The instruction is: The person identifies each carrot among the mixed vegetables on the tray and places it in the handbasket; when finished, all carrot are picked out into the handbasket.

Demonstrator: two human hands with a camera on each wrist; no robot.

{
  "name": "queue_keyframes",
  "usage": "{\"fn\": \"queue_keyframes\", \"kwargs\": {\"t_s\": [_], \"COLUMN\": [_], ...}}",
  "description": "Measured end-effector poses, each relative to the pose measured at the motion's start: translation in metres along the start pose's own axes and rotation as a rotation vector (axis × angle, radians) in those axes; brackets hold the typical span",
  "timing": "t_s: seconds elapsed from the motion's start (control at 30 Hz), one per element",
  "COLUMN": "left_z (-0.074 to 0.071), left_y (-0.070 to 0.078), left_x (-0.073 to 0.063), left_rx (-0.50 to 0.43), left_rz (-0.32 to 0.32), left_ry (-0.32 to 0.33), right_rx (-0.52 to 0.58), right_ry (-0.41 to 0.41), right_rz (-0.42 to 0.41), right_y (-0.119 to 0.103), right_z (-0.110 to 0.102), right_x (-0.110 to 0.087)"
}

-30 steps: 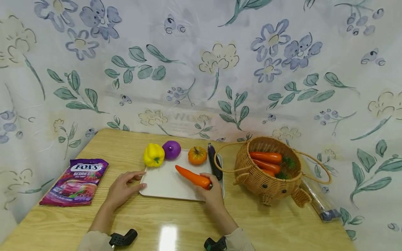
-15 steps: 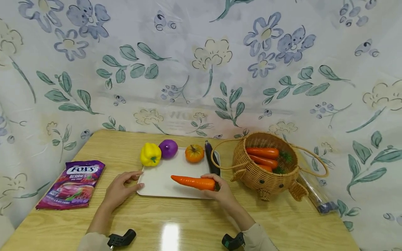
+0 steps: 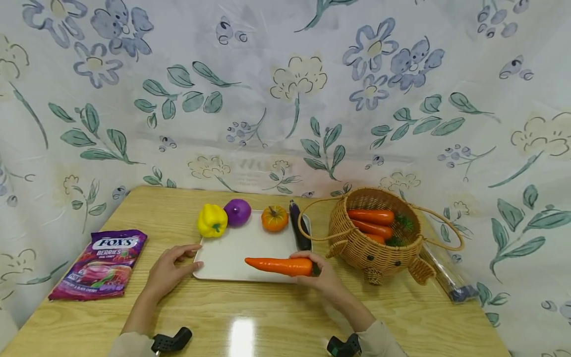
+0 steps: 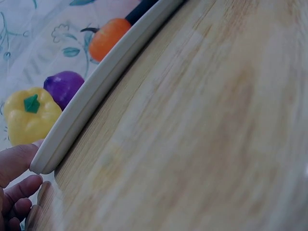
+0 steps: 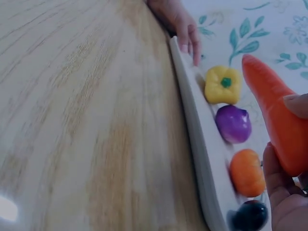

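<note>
An orange toy carrot (image 3: 278,266) is gripped at its thick end by my right hand (image 3: 329,281), its tip pointing left. It lies over the front right of a white tray (image 3: 223,255); in the right wrist view, the thumb presses one side of the carrot (image 5: 272,106) and fingers support the other. My left hand (image 3: 169,271) rests at the tray's left edge, thumb and fingers spread along the rim. Along the tray's back sit a yellow bell pepper (image 3: 212,221), a purple onion-like vegetable (image 3: 238,212), a small pumpkin (image 3: 274,218) and a dark eggplant (image 3: 300,225).
Right of the tray stands a wicker basket (image 3: 379,255) with several carrots (image 3: 370,216) inside and looped handles. A purple candy bag (image 3: 100,265) lies at the left. Behind the basket is a clear plastic package (image 3: 446,272). A floral sheet (image 3: 250,99) hangs behind the table.
My right hand has lifted the carrot off the tray and moved it rightward and toward me, turning it nearly level across the view. The left hand stays at the tray's edge.
</note>
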State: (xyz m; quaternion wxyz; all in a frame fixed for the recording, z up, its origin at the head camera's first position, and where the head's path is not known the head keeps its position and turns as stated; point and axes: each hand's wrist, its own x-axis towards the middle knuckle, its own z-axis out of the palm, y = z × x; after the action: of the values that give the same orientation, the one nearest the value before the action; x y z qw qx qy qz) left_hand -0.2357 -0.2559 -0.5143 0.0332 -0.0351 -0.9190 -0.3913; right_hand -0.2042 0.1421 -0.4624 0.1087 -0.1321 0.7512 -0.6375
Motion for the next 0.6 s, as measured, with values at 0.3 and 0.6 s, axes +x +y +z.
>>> {"fn": "queue_keyframes", "kwargs": {"t_s": [0.3,0.6], "left_z": [0.001,0.001], "left_y": [0.0,-0.001], "left_x": [0.001,-0.001], "left_rx": [0.014,0.039], "left_rz": [0.003,0.044], "left_ry": [0.0,0.032], "right_rx": [-0.014,-0.008], "right_ry": [0.016,-0.007], "right_rz": [-0.091,-0.083], "right_y": [-0.012,-0.033], "right_z": [-0.021,-0.047], "right_x": [-0.011,-0.019]}}
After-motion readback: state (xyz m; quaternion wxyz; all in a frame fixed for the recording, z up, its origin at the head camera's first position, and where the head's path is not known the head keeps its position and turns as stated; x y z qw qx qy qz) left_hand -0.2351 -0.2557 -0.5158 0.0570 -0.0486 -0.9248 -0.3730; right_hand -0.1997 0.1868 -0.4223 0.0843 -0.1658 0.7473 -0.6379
